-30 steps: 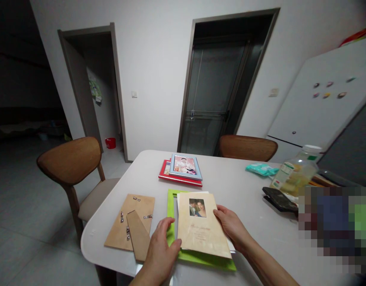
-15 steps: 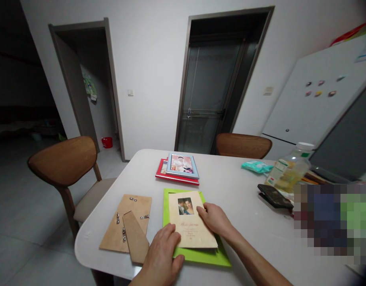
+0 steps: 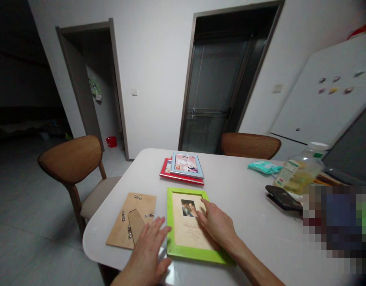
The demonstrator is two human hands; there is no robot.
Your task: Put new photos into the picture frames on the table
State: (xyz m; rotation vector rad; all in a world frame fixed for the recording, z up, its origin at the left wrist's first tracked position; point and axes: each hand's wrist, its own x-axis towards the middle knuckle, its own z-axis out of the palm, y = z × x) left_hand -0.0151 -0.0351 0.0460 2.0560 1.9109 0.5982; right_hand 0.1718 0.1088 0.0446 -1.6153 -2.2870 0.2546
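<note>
A lime-green picture frame (image 3: 197,254) lies face up on the white table (image 3: 242,242). Within its border shows a cream printed sheet (image 3: 183,234) bearing a small couple photo. My right hand (image 3: 217,224) rests over the right side of the sheet and border, fingers extended and not wrapped round anything. Beside the frame's left edge, my left hand (image 3: 147,252) has its fingers spread, the tips close to or touching the border. That hand partly covers the stand leg of a brown backing board (image 3: 119,228) with metal clips.
Behind the green frame, a light-blue photo frame (image 3: 187,165) lies on a red one (image 3: 183,180). To the right are a teal packet (image 3: 264,167), a black phone-like item (image 3: 284,198) and a bottle of yellow liquid (image 3: 302,171). Wooden chairs (image 3: 71,159) stand at the table.
The cream sheet, earlier lying askew on top of the green frame, now sits inside its border. My left hand has moved off the sheet to the left, and its fingers have spread. The view has shifted slightly.
</note>
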